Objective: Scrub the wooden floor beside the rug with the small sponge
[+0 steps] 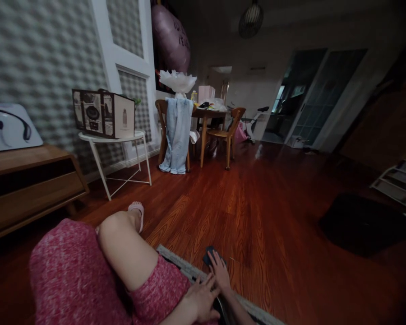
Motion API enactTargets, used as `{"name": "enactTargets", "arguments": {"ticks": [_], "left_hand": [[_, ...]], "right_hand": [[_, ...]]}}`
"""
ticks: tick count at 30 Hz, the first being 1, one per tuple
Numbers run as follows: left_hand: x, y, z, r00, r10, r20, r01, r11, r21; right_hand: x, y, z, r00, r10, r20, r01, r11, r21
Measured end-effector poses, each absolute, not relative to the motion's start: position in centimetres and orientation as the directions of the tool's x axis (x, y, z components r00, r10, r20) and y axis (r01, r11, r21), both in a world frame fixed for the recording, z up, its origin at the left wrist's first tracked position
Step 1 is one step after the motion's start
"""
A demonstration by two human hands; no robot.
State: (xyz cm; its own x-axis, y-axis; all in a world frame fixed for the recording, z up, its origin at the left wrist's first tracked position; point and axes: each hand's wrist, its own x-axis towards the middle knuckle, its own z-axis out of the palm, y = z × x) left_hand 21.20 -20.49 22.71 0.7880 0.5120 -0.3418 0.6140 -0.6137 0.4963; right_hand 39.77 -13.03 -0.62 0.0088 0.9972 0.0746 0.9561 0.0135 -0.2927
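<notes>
I sit on the floor in a pink-red knit garment (71, 275) with one bare knee raised. Low in the view, my right hand (219, 272) reaches forward with its fingers stretched out flat, the tips resting on a small dark object (209, 253) on the wooden floor. My left hand (203, 299) lies just behind it, fingers spread, beside my right wrist and over the edge of a grey mat (181, 264). Neither hand grips anything. What the dark object is cannot be made out.
A wooden cabinet (27, 189) stands at the left, with a white side table (115, 137) bearing a box beyond it. Further back are a dining table with chairs (219, 131) and a blue cloth over one chair. A dark cushion (362, 223) lies on the floor at right.
</notes>
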Motion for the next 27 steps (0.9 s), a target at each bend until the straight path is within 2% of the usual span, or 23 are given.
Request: {"name": "enactTargets", "arguments": {"ticks": [2, 5, 10, 14, 16, 18, 21, 24, 27], "left_hand": [[21.2, -20.5, 22.7, 0.787, 0.519, -0.332, 0.613, -0.607, 0.506], [21.1, -20.5, 22.9, 0.792, 0.516, -0.325, 0.606, -0.606, 0.515], [21.1, -20.7, 23.6, 0.788, 0.508, -0.348, 0.614, -0.607, 0.505], [21.2, -20.7, 23.9, 0.785, 0.502, -0.362, 0.618, -0.613, 0.491], [21.2, -20.7, 23.9, 0.783, 0.498, -0.372, 0.621, -0.614, 0.487], [21.2, -20.7, 23.9, 0.779, 0.497, -0.382, 0.627, -0.611, 0.483], [21.2, -20.6, 23.7, 0.775, 0.502, -0.384, 0.632, -0.606, 0.482], [21.2, -20.6, 23.4, 0.777, 0.505, -0.376, 0.629, -0.605, 0.489], [21.2, -20.5, 23.0, 0.782, 0.513, -0.353, 0.622, -0.608, 0.494]], "right_hand": [[44.3, -14.2, -0.6, 0.099, 0.987, 0.128, 0.957, -0.060, -0.284], [52.1, -17.6, -0.5, 0.359, 0.915, 0.182, 0.911, -0.300, -0.283], [60.4, -24.8, -0.8, 0.757, 0.625, 0.191, 0.648, -0.678, -0.347], [58.2, -26.2, -1.2, 0.872, 0.426, 0.241, 0.490, -0.769, -0.411], [55.1, -24.5, -1.4, 0.878, 0.398, 0.265, 0.477, -0.768, -0.428], [51.2, -21.9, -1.6, 0.846, 0.458, 0.273, 0.533, -0.732, -0.424], [44.8, -17.3, -1.8, 0.710, 0.671, 0.217, 0.693, -0.607, -0.390], [38.6, -13.5, -1.9, 0.481, 0.866, 0.135, 0.844, -0.417, -0.336], [34.8, -11.3, -1.6, 0.208, 0.976, 0.071, 0.938, -0.178, -0.297]]}}
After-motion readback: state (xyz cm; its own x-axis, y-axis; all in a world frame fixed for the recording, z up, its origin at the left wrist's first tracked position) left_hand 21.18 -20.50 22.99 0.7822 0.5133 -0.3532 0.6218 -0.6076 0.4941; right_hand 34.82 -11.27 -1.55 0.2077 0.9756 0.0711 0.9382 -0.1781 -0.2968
